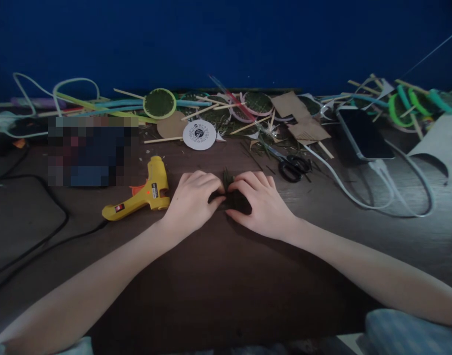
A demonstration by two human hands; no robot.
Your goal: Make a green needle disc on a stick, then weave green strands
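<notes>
My left hand (192,199) and my right hand (260,202) rest on the dark wooden table (218,286), fingertips meeting over a small dark green piece (233,197). Both hands have their fingers curled and pressed onto this piece, which is mostly covered; a thin green tip sticks up between the hands. A yellow glue gun (142,192) lies just left of my left hand, nozzle pointing left. Black-handled scissors (293,166) lie just beyond my right hand.
Craft litter lines the back edge: green-filled discs (159,103), wooden sticks, cardboard pieces (303,123), a white round label (199,134), coloured straws. A phone (364,134) with a white cable sits right. Black cords run at left. A blue wall stands behind.
</notes>
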